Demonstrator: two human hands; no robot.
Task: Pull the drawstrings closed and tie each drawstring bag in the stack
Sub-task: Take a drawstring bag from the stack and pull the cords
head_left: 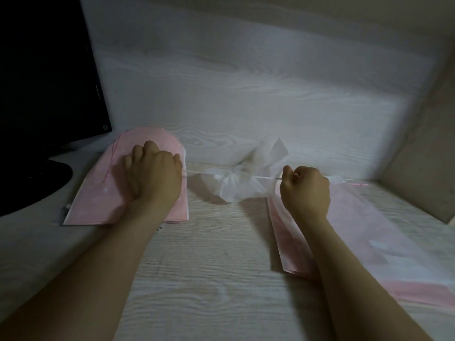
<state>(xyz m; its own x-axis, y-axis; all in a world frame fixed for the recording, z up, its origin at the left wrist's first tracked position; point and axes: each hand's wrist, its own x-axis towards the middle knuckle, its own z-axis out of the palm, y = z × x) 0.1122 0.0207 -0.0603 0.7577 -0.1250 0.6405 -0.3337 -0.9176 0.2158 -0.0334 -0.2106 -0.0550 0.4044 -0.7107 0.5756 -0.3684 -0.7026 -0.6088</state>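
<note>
**While both hands pull, the white bag sits gathered between them**

With forearms reaching in from 7 and 5 o'clock, both hands are back-up above the table (209,267). The left hand (152,173), at 9 o'clock from centre, hangs over a pink stack (93,193) of flat bags, fingers curled under. The drawstring (197,172) leaves its thumb side, so it grips that end. The right hand (305,190), at 3 o'clock, is fisted and pinches the other end between thumb and forefinger, over a second pile (369,230) of pale pink bags.

The white bag (236,183) lies midway between the two grips, bunched at its neck. The cord runs taut through it along the 9-to-3 line. Its loose frill fans toward 1 o'clock. I cannot tell whether it touches the table. A dark monitor (44,70) stands at 10 o'clock.
</note>
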